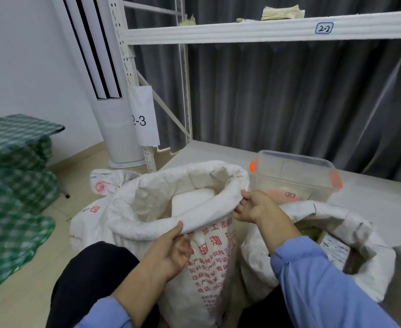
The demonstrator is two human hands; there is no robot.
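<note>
- the tall white woven sack with red printing point(209, 268) stands on the floor in the near centre, its mouth open and its top rolled outward into a thick rim.
- the left hand point(171, 247) grips the near edge of that rim, thumb on top and fingers curled underneath.
- the right hand point(251, 207) pinches the rim on its right side, fingers closed on the fabric.
- something white and bulky lies inside; i cannot tell what it is.
- just right of it slumps a second white sack with greenish contents point(365, 235).
- beyond both, a clear plastic box with orange clasps point(291, 176) sits on the low board of the white metal shelf rack point(265, 29).
- far left, a green checked cloth point(17, 162) lies draped over a pile.
</note>
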